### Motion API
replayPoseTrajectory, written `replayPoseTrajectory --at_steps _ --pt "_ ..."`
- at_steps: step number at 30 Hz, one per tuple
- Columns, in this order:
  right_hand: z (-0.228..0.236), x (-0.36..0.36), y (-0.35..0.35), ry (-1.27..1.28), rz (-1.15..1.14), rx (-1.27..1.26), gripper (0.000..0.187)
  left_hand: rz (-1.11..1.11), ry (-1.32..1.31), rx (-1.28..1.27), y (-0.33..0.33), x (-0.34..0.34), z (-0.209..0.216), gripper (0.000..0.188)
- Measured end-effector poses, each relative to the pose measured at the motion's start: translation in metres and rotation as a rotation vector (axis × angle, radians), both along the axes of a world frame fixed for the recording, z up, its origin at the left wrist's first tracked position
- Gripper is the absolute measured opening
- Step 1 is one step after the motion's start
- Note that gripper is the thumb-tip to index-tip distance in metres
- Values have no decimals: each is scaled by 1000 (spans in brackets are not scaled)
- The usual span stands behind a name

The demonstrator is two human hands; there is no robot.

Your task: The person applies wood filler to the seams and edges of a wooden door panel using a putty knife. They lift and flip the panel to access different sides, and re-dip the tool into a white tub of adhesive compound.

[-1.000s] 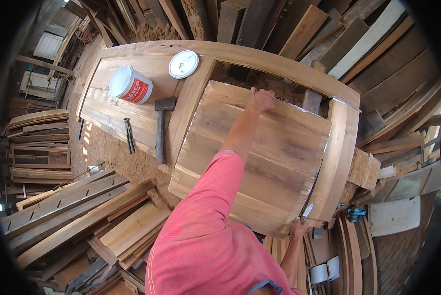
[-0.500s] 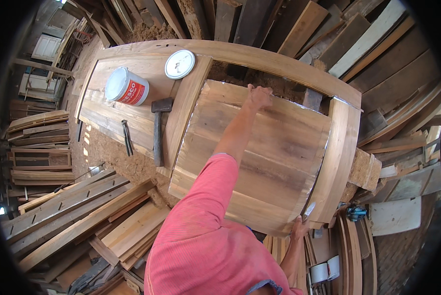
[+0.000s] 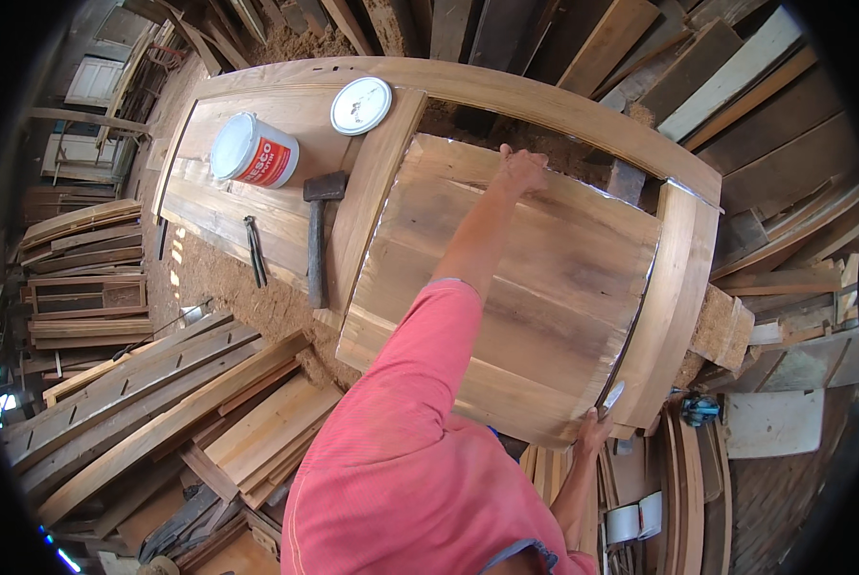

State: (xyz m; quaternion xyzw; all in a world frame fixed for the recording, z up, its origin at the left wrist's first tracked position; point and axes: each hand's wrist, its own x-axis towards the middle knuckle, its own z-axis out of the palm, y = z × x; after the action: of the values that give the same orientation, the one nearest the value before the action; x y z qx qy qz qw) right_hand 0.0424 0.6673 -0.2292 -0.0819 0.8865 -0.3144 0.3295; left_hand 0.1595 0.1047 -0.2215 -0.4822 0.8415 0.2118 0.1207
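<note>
A wide wooden panel point(image 3: 515, 278) lies in the opening of a door frame point(image 3: 674, 278), with white putty-like material along its edges. Across it reaches my left arm; my left hand point(image 3: 523, 171) is closed over the panel's far edge, where a gap shows between panel and frame. At the near right corner, my right hand point(image 3: 592, 431) is closed on what looks like a putty knife point(image 3: 612, 395), its pale blade pointing up at the seam. Part of that hand's grip is hidden.
On the door's left part stand a white bucket point(image 3: 233, 153) with a red label, a round white lid point(image 3: 361, 105), a mallet point(image 3: 318, 240) and pincers point(image 3: 255, 251). Stacked boards point(image 3: 151, 383) lie at the near left; planks point(image 3: 607, 43) lean behind. Sawdust covers the ground.
The whole scene sits slightly higher and further right in the picture. Both hands keep their places at the panel's edges.
</note>
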Motion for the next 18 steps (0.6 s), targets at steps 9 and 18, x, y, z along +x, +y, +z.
replayPoseTrajectory --at_steps 9,18 --pt "-9 6 -2 -18 -56 -142 15 -1 82 -37 1 7 -1 38" --pt "-20 1 7 -100 -63 -212 11 -19 80 -52 4 9 8 30"
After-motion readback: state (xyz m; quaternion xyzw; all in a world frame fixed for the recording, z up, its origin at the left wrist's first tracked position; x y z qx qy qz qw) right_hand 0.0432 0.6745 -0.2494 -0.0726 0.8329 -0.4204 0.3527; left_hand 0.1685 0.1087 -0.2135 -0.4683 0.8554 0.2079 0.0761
